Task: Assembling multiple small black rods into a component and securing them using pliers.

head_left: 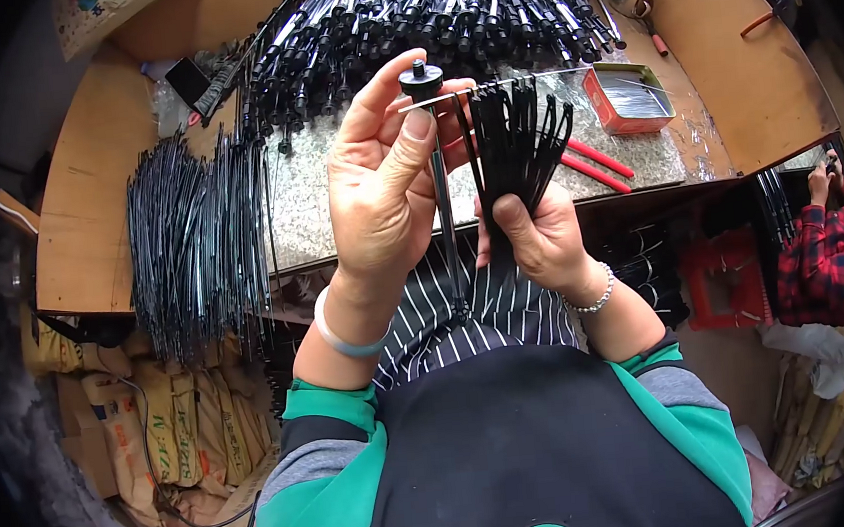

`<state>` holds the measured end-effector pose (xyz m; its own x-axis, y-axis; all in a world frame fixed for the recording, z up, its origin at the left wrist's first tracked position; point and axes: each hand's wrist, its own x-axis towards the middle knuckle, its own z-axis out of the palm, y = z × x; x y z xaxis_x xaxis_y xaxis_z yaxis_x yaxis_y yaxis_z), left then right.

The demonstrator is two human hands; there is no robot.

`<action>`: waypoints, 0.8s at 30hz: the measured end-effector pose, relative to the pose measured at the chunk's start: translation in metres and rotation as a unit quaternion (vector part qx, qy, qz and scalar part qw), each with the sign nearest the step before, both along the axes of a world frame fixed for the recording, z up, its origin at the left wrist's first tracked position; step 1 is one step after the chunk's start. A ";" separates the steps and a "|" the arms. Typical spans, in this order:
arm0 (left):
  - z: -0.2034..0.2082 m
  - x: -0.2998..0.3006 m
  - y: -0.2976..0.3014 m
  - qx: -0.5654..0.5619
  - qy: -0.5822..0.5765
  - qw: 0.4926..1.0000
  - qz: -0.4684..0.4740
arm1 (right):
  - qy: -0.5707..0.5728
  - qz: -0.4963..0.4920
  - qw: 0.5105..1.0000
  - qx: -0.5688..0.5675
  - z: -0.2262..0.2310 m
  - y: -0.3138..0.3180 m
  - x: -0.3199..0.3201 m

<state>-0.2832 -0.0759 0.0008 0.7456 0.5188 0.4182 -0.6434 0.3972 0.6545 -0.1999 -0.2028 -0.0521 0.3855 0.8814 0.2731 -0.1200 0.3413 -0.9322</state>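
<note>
My left hand (380,182) is closed around a slim black rod with a round black hub (421,81) at its top. The rod stands nearly upright, its lower end down by my striped apron. My left thumb and fingers also pinch a thin pale wire (436,99) beside the hub. That wire runs rightward through the tops of a bundle of narrow black ribs (517,145). Closed around the lower part of this bundle is my right hand (542,238), its thumb pressed on the front. One or two ribs hang apart, near the rod.
A large heap of rods with black hubs (421,23) fills the table's back. Black ribs (199,233) overhang the left front edge. At right lie red-handled pliers (596,166) and an open red box of thin wires (610,112). A person in a plaid sleeve (824,263) works farther right.
</note>
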 end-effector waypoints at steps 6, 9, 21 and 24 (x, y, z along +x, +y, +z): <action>-0.008 0.004 -0.003 -0.001 -0.002 1.000 0.023 | -0.001 -0.017 1.000 -0.012 0.003 0.005 -0.005; -0.011 0.006 -0.006 -0.008 -0.011 1.000 0.026 | 0.009 -0.024 1.000 -0.002 0.001 0.006 -0.004; -0.019 0.016 -0.020 -0.040 0.019 0.995 0.088 | -0.210 -0.177 0.961 0.030 -0.015 0.015 -0.001; -0.022 0.017 -0.023 -0.022 0.033 0.995 0.092 | -0.192 -0.180 0.964 0.031 -0.015 0.016 -0.002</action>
<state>-0.2662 -0.0986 -0.0207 0.6617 0.6655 0.3453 -0.6638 0.3058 0.6826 -0.2020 -0.1868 -0.0671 0.5236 0.6865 0.5046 0.3664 0.3532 -0.8608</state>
